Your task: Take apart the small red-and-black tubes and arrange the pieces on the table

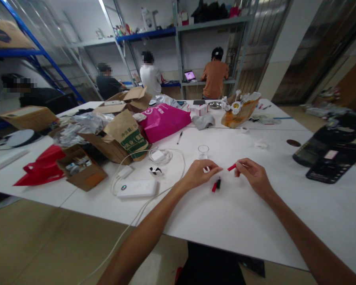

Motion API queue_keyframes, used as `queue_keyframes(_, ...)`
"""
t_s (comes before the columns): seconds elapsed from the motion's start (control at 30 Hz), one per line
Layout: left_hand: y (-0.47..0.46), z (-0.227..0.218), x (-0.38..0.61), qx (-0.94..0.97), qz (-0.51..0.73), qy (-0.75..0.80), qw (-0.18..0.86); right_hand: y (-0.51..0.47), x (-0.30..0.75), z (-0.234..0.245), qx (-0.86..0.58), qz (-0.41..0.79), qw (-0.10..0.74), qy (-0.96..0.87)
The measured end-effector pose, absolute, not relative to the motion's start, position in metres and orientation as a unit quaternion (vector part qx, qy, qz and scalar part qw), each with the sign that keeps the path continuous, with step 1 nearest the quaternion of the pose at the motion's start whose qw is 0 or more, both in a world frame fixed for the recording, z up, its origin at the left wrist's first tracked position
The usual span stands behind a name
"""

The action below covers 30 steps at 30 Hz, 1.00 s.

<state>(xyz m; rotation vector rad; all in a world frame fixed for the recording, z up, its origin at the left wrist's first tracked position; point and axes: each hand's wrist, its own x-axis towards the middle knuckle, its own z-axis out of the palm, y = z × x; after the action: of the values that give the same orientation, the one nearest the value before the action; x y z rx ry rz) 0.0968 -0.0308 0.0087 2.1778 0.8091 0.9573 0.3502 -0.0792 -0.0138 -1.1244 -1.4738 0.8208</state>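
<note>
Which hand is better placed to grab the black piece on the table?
Probably the left hand: it looks nearer the black piece, while the right hand holds a red piece.

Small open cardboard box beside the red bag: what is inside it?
Small pale items show inside the cardboard box; whatever lies beneath them is covered.

Red piece partly hidden by right hand

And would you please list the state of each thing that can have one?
Slim red cylinder: held in right hand
Left hand: pinched, contents unclear
Small brown cardboard box: open
Large magenta bag: lying down
Thin white cable: partly coiled
Black rectangular phone: tilted, screen lit
Distant rectangular screen: lit
</note>
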Motion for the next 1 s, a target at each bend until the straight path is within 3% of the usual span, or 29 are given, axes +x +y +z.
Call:
queue_keyframes(0.2,-0.010,0.017,0.069,0.849,0.270,0.424,0.162,-0.082,0.355,-0.017,-0.512,0.270,0.337,-0.742)
queue_keyframes(0.27,-0.007,0.017,0.061,0.856,0.210,0.456,0.122,-0.084,0.351,-0.018,-0.514,0.257,0.308,-0.758)
queue_keyframes(0.5,-0.007,0.015,0.056,0.861,0.078,0.492,0.102,-0.081,0.343,-0.030,-0.505,0.186,0.267,-0.799)
queue_keyframes(0.67,-0.009,0.018,0.060,0.865,0.101,0.481,0.103,-0.081,0.341,-0.032,-0.523,0.145,0.254,-0.801)
queue_keyframes(1.0,-0.007,0.014,0.055,0.864,0.094,0.483,0.104,-0.089,0.330,-0.026,-0.456,0.172,0.270,-0.831)
